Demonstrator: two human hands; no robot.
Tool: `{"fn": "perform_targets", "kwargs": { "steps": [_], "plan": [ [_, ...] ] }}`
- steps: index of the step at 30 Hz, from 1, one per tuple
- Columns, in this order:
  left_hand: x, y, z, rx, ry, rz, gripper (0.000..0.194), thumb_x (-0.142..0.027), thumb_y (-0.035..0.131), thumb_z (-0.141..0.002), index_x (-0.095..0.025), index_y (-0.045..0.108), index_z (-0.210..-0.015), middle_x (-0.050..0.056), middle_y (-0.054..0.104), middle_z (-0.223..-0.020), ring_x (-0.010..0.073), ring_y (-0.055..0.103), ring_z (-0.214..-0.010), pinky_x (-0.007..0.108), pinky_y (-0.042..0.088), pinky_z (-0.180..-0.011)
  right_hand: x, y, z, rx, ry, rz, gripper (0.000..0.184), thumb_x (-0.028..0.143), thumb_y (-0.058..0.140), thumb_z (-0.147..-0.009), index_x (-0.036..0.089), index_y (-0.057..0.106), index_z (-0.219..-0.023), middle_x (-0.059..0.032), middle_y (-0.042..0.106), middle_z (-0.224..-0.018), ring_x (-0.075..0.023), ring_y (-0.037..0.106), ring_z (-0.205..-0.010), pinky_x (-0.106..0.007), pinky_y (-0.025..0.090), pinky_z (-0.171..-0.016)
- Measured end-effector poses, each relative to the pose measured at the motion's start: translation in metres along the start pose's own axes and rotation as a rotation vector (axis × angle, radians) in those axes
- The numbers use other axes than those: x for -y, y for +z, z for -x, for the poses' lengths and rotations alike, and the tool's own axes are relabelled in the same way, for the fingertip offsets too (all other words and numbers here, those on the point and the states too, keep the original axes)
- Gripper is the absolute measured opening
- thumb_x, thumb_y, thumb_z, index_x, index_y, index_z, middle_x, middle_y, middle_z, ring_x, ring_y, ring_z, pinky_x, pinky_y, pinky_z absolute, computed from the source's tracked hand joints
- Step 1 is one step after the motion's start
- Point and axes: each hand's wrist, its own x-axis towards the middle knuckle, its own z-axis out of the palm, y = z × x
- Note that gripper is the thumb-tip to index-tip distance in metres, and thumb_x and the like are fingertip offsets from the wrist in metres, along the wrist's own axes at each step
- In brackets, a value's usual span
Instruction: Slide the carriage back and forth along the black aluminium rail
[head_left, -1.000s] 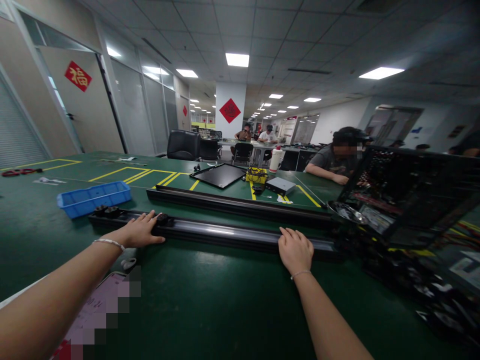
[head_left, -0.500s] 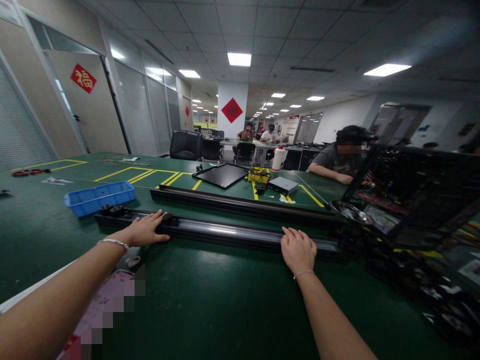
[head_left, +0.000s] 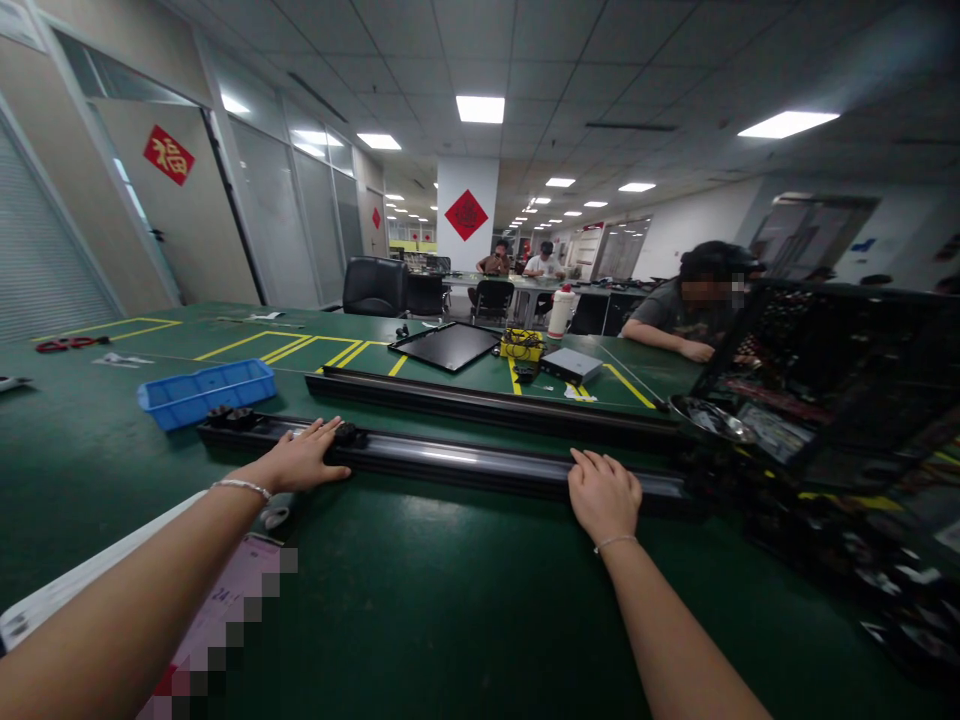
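A long black rail (head_left: 465, 462) with a shiny inner channel lies across the green table in front of me. My left hand (head_left: 307, 458) rests on its left part with fingers spread, beside a small black fitting (head_left: 346, 434). Two more black fittings (head_left: 229, 418) sit at the rail's left end. Farther right, my right hand (head_left: 604, 495) lies over the near edge with its fingers stretched onto the rail; the thumb is hidden. Behind it runs a second black rail (head_left: 480, 405), roughly parallel and apart from the first.
A blue plastic bin (head_left: 208, 393) stands behind the rail's left end. A phone with a pink screen (head_left: 225, 600) lies by my left forearm. Beyond are a black panel (head_left: 446, 346), a yellow box of cables (head_left: 521, 345) and a grey box (head_left: 571, 366). Dark equipment (head_left: 832, 400) crowds the right; a person (head_left: 686, 310) sits behind it.
The whole view has shifted slightly. Both hands stay on the near rail, in nearly the same pose and place along it.
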Motion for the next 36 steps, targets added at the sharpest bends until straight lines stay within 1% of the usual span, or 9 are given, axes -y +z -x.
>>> {"fn": "perform_targets", "kwargs": {
  "steps": [2,5,8,14,17,21,28,32,36],
  "plan": [
    [-0.001,-0.001,0.0,0.006,-0.003,-0.02,0.093,-0.062,0.042,-0.071,-0.015,0.012,-0.145,0.012,0.01,-0.152,0.0321,0.012,-0.138,0.057,0.019,-0.106,0.0,0.001,0.0,-0.029,0.0,0.002,0.042,0.027,0.032,-0.086,0.03,0.06,-0.118,0.0003,0.058,-0.125,-0.0211,0.042,-0.118,-0.042,0.025,-0.099],
    [0.001,0.0,-0.002,0.014,-0.005,-0.04,0.093,-0.061,0.043,-0.07,-0.016,0.012,-0.145,0.012,0.01,-0.152,0.0316,0.016,-0.137,0.056,0.019,-0.106,0.001,0.001,0.0,-0.041,-0.002,-0.009,0.042,0.027,0.033,-0.085,0.03,0.061,-0.117,0.0001,0.058,-0.124,-0.0217,0.042,-0.117,-0.042,0.025,-0.098],
    [0.003,0.004,-0.004,0.001,0.002,-0.055,0.094,-0.06,0.044,-0.07,-0.014,0.013,-0.144,0.012,0.01,-0.152,0.0309,0.016,-0.138,0.056,0.018,-0.107,0.0,0.0,0.0,-0.022,-0.001,-0.022,0.043,0.027,0.033,-0.085,0.031,0.06,-0.118,0.0003,0.058,-0.124,-0.0221,0.042,-0.118,-0.042,0.025,-0.099],
    [0.002,0.007,-0.002,-0.055,0.033,-0.045,0.096,-0.061,0.044,-0.069,-0.006,0.016,-0.143,0.015,0.014,-0.151,0.0295,0.014,-0.138,0.048,0.019,-0.109,0.0,-0.001,0.0,0.003,0.002,-0.028,0.043,0.028,0.031,-0.086,0.03,0.059,-0.119,0.0002,0.057,-0.126,-0.0221,0.041,-0.119,-0.043,0.026,-0.099],
    [-0.004,0.004,0.001,-0.05,0.019,-0.031,0.094,-0.061,0.041,-0.07,-0.005,0.018,-0.142,0.016,0.015,-0.151,0.0291,0.013,-0.138,0.05,0.017,-0.109,0.0,0.0,0.0,-0.001,-0.002,-0.036,0.044,0.029,0.03,-0.086,0.03,0.06,-0.118,0.0002,0.057,-0.126,-0.0223,0.041,-0.119,-0.044,0.026,-0.099],
    [-0.009,0.004,0.003,-0.057,-0.009,-0.035,0.092,-0.06,0.043,-0.069,-0.009,0.02,-0.142,0.015,0.014,-0.151,0.031,0.015,-0.138,0.055,0.017,-0.107,0.0,0.0,0.0,-0.009,-0.001,-0.05,0.043,0.029,0.03,-0.086,0.029,0.06,-0.118,0.0001,0.058,-0.125,-0.0224,0.041,-0.119,-0.044,0.026,-0.099],
    [-0.005,0.01,-0.002,-0.074,0.001,-0.029,0.093,-0.06,0.044,-0.068,-0.012,0.019,-0.143,0.015,0.013,-0.152,0.033,0.016,-0.137,0.056,0.017,-0.107,0.001,-0.001,0.0,-0.026,0.0,-0.045,0.042,0.027,0.033,-0.085,0.029,0.061,-0.116,0.0001,0.059,-0.124,-0.022,0.042,-0.118,-0.043,0.026,-0.098],
    [-0.005,0.009,-0.001,-0.054,-0.002,-0.029,0.094,-0.06,0.044,-0.069,-0.01,0.016,-0.143,0.016,0.01,-0.152,0.0326,0.016,-0.137,0.056,0.017,-0.107,0.001,0.002,0.0,-0.066,0.0,-0.025,0.041,0.026,0.035,-0.084,0.03,0.062,-0.115,0.0004,0.059,-0.122,-0.0215,0.044,-0.116,-0.041,0.027,-0.097],
    [-0.007,0.005,0.001,-0.045,-0.001,-0.018,0.094,-0.059,0.044,-0.069,-0.011,0.015,-0.144,0.015,0.01,-0.152,0.0318,0.015,-0.138,0.056,0.016,-0.107,0.0,0.002,0.0,-0.058,-0.01,-0.034,0.042,0.027,0.033,-0.085,0.03,0.062,-0.115,0.0002,0.059,-0.122,-0.0217,0.044,-0.116,-0.042,0.028,-0.096]
  ]
}}
